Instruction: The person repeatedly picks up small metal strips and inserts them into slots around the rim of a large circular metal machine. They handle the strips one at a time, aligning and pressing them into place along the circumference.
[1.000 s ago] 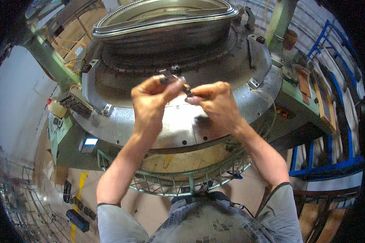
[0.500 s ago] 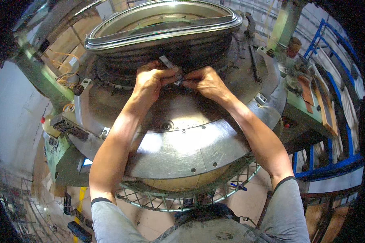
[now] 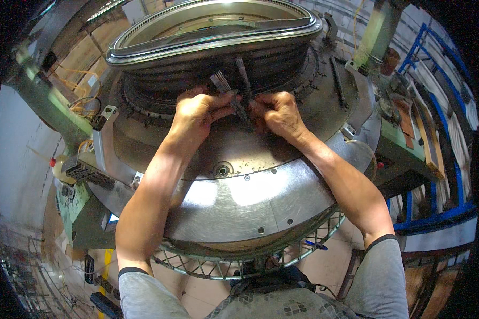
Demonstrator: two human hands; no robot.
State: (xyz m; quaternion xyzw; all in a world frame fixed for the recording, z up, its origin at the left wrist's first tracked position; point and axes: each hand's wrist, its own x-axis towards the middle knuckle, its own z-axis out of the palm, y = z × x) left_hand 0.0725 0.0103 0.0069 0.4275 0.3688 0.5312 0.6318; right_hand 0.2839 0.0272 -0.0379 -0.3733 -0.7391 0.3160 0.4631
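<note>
The left hand (image 3: 197, 114) is curled nearly closed, its thumb and fingers pinched on a small grey metal piece (image 3: 222, 83) whose ridged end sticks up above the knuckles. The right hand (image 3: 278, 112) is likewise drawn into a tight grip, its fingertips meeting those of the left hand at a narrow dark strip (image 3: 243, 85) that stands upright against the ribbed side of the machine; just how much of the strip each hand grips cannot be told, as the fingers cover its lower end. Both hands rest close together, touching or nearly so, at the foot of a ribbed dark drum (image 3: 197, 69) topped by a wide oval metal ring (image 3: 213, 32). Below the hands spreads a round steel table (image 3: 250, 196) with bolts in its face, and under its near edge runs a wire mesh guard (image 3: 207, 263). To the right stand blue racks (image 3: 436, 212), well apart from the hands.
</note>
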